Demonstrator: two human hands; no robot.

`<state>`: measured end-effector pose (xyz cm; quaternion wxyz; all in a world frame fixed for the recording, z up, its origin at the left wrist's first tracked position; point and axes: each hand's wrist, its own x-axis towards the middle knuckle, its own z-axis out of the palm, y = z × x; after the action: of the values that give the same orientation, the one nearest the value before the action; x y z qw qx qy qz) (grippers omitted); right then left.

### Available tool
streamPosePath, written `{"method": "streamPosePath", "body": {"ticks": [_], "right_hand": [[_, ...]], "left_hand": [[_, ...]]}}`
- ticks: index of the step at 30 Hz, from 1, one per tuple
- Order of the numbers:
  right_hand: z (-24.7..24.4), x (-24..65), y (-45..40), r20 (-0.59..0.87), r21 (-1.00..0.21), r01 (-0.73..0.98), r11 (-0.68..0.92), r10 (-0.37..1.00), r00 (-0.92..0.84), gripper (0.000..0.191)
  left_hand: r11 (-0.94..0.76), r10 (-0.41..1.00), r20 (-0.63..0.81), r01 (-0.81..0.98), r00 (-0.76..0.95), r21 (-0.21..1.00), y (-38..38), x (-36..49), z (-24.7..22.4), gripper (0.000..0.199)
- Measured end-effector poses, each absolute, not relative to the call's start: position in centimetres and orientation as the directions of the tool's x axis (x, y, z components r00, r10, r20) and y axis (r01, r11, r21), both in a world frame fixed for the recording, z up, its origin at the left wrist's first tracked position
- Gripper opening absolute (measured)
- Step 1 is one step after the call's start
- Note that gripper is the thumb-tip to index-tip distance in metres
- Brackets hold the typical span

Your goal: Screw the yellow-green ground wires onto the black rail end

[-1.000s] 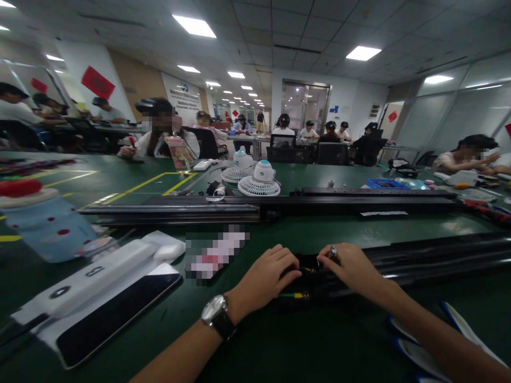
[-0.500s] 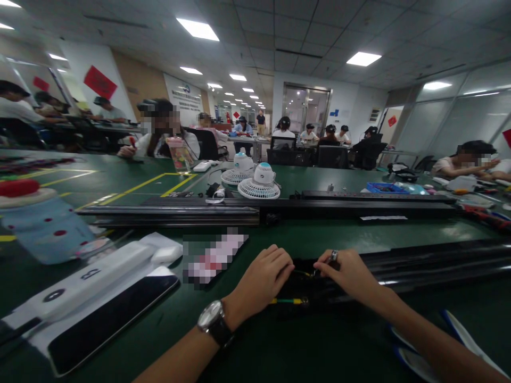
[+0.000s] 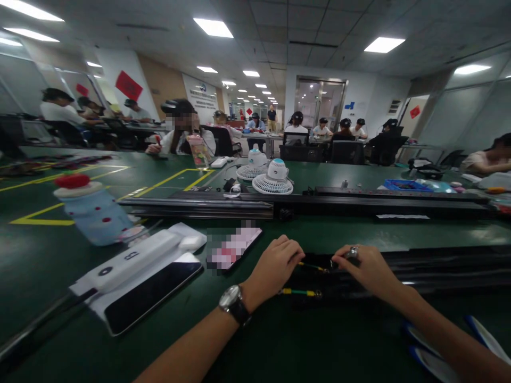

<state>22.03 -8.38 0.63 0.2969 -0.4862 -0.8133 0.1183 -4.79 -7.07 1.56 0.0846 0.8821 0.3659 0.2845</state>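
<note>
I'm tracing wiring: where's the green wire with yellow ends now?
In the head view, the green wire with yellow ends lies right of centre, below the left hand and lower left of the right hand.

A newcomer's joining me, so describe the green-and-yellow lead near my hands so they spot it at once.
On the green table, follow the nearer long black bars leftward to the left hand. Just below it in view lies the lead. Its green middle between yellow ends sets it apart from the thinner, yellowish wire above.
</note>
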Motion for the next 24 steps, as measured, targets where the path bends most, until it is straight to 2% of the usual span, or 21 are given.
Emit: {"method": "streamPosePath", "body": {"ticks": [6,11,14,16,18,20,24], "right_hand": [[-0.4,22.7,-8.7,0.358,-0.552,0.681,0.482,0.874,-0.329,0.026],[-0.5,23.2,-9.0,0.356,-0.547,0.676,0.494,0.868,-0.346,0.03],[-0.5,23.3,-9.0,0.367,-0.529,0.668,0.523,0.851,-0.376,0.032],[-0.4,23.3,-9.1,0.37,-0.524,0.662,0.537,0.843,-0.39,0.032],[-0.4,23.3,-9.1,0.377,-0.517,0.658,0.547,0.836,-0.399,0.033],[-0.3,23.3,-9.2,0.385,-0.509,0.654,0.56,0.828,-0.408,0.033],[0.0,23.3,-9.4,0.399,-0.509,0.638,0.579,0.815,-0.421,0.033]], "left_hand": [[-0.677,0.712,0.419,0.71,0.564,0.195,-7.2,-5.7,2.5,0.037],[-0.586,0.74,0.43,0.81,0.517,0.034,-8.8,-11.3,3.9,0.03],[-0.355,0.841,0.438,0.935,0.319,0.0,-11.2,-17.4,3.7,0.032],[-0.143,0.898,0.417,0.989,0.143,-0.033,-13.1,-21.3,2.9,0.044],[-0.008,0.933,0.358,0.998,0.03,-0.063,-14.6,-24.3,1.9,0.056],[0.043,0.952,0.306,0.997,-0.021,-0.065,-15.3,-26.1,1.0,0.057],[0.023,0.958,0.285,0.998,-0.004,-0.06,-15.1,-27.0,0.3,0.053]]}}
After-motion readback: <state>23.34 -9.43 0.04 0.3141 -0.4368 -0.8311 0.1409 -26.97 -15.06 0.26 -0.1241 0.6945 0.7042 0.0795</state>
